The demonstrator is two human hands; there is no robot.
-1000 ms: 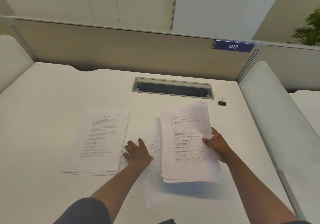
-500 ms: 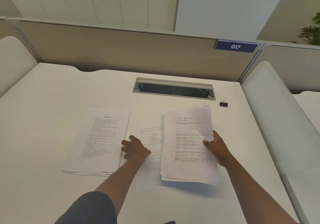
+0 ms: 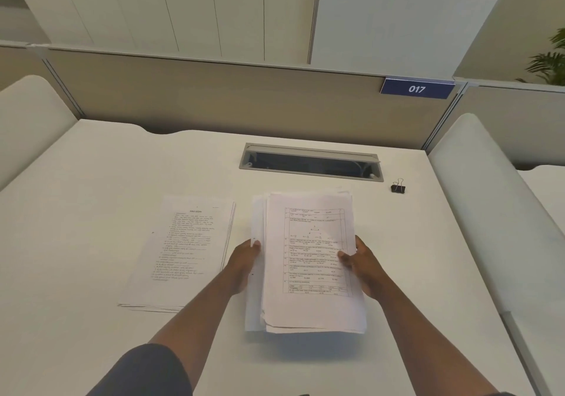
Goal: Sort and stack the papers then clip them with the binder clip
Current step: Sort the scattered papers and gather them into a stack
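The desk point(image 3: 91, 181) is plain white. Both paper stacks are white with black print: the left stack point(image 3: 180, 252) carries lines of text, the held stack point(image 3: 312, 261) a ruled table with a small diagram. The binder clip point(image 3: 398, 187) is black with silvery wire handles. The sign point(image 3: 416, 89) is dark blue with white numerals 017. The partition point(image 3: 214, 99) is beige, the cable tray point(image 3: 310, 163) grey, the plant point(image 3: 550, 59) green.

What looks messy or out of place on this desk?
The papers held between the left hand and right hand are uneven: sheets stick out past the left and bottom edges. The pile lying to the left is also slightly fanned. The binder clip sits unused, far right. Nothing looks damaged.
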